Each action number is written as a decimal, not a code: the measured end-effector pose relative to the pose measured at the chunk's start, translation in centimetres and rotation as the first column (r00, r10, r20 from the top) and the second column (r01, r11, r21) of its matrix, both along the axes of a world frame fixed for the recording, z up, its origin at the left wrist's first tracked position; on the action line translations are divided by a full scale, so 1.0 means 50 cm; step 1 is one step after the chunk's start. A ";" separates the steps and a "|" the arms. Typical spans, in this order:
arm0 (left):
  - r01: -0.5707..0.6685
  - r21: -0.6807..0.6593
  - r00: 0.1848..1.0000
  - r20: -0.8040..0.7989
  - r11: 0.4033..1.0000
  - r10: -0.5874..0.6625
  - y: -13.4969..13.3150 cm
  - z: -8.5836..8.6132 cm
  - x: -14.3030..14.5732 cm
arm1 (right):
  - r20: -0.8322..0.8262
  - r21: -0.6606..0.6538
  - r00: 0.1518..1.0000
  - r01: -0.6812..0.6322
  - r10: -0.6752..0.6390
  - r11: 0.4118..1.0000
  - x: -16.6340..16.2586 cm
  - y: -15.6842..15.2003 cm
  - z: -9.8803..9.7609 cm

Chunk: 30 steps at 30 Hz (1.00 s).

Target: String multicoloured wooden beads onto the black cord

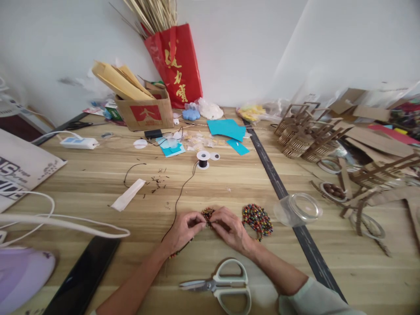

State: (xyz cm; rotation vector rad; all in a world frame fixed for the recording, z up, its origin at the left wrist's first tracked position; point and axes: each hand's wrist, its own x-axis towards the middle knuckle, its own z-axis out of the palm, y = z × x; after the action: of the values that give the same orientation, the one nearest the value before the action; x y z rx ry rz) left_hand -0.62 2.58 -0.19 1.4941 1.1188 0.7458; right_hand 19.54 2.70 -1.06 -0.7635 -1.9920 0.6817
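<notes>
Both hands pinched narrow, thumb vs. fingertips, holding a small clump of multicolored beads [207, 213] b/w them, near table ctr; exact bit under each tip is too small to tell. L hand [183, 228] is on one side, R hand [230, 225] on the other. Thin blk cord [178, 199] runs from near the L hand up to a wht flanged spool [203, 162] wound w/ blk; a short beaded length [173, 254] shows under the L wrist. Just beyond the R hand: a bead heap [257, 219], round, smooth, red/yel/grn/blk etc.

Nearer the person, scissors [213, 285] w/ metal blades & pale looped plastic handles lie on the wood-grain table [144, 245]. Clear, round jar [288, 211] w/ a ringed end lies R of the heap, across a dk strip [267, 162]. L side: blk clippings [158, 181], folded wht strip [128, 195], smooth lilac iron [26, 275]. Far R: slatted brown baskets [293, 140] w/ squarish handles. Flat teal sheets [226, 128] lie at the back.

Writing: glossy red bag [192, 48], stiff dry stalks [154, 15] poking out, has gold Chinese chars. in a column, middle one 力. Corrugated box [133, 124] bears a red panel w/ plane-like mark; small text unreadable. Whitish packet [29, 159], far L, has bold dk letters, partly cut off, approx. "US".
</notes>
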 end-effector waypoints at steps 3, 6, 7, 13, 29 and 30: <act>0.008 0.009 1.000 -0.016 1.000 -0.008 -0.001 0.003 0.001 | -0.013 -0.009 1.000 -0.023 0.023 1.000 0.000 0.000 0.002; 0.009 0.023 0.999 -0.036 1.000 -0.008 -0.002 0.006 0.000 | -0.024 -0.012 0.999 -0.045 0.044 0.999 0.001 0.000 0.005; 0.011 0.028 0.999 -0.043 1.000 -0.010 -0.003 0.006 0.000 | -0.026 -0.013 0.999 -0.047 0.046 0.999 0.001 0.001 0.005; 0.026 0.041 0.998 -0.065 0.999 -0.023 -0.002 0.009 0.000 | -0.032 -0.029 0.998 -0.055 0.054 0.998 0.001 0.001 0.006; 0.025 0.040 0.996 -0.081 0.999 -0.022 -0.002 0.013 0.001 | -0.044 -0.079 0.996 -0.087 0.084 0.993 0.001 0.000 0.004; 0.023 0.039 0.996 -0.082 0.999 -0.020 -0.002 0.013 0.001 | -0.043 -0.080 0.995 -0.088 0.085 0.993 0.001 0.000 0.005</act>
State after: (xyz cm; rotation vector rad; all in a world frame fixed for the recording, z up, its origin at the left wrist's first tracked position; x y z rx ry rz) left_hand -0.57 2.47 0.44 1.5796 1.1529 0.7009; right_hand 19.58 2.72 -0.82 -0.7095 -1.9808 0.8273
